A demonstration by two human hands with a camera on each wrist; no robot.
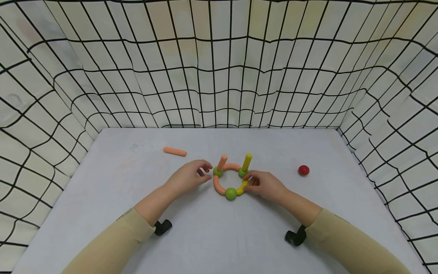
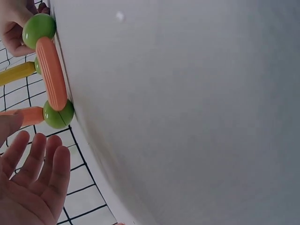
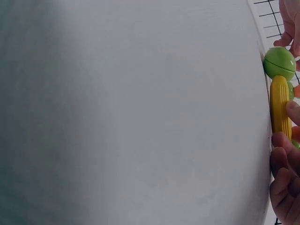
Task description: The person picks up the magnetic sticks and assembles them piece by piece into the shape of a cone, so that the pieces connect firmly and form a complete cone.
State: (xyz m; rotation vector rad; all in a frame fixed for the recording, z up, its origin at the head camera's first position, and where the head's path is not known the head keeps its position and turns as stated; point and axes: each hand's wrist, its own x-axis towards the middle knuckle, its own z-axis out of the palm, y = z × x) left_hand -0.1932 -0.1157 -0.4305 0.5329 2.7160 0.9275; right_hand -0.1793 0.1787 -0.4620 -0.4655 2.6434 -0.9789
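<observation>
Sleeves (image 1: 111, 239) | right fingers (image 1: 254, 174) pinch yellow arc (image 3: 277, 103) | left fingers (image 2: 59, 171) beside ring (image 1: 218, 185)

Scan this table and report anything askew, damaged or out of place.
Nothing looks damaged or spilled. Only the loose orange stick and the red ball stand out: both lie apart from the ring of joined pieces, the stick to its left, the ball to its right. They may be spares.

Black netting (image 1: 213, 70); white tabletop (image 1: 219, 236)

No legible text (apparently)
</observation>
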